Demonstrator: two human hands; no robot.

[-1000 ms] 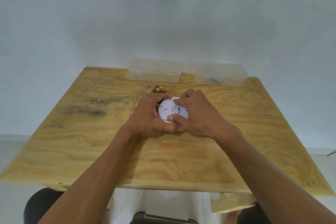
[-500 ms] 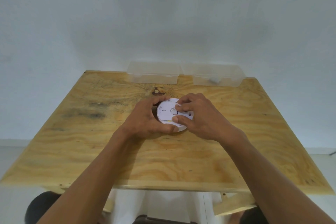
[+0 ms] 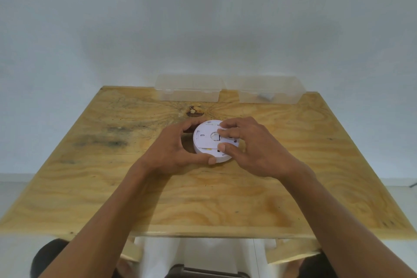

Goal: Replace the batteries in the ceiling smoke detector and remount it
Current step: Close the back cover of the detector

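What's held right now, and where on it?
The detector. The left hand grips its left rim, thumb at the near edge; the right hand pinches at the right of its top face.

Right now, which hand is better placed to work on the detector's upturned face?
Probably right: the right hand has fingertips on the smoke detector by its dark recesses; the left hand grips its rim, steadying it.

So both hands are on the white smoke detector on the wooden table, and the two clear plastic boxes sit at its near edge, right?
No: in the head view the left clear box and right clear box sit at the far edge of the table. The rest is right.
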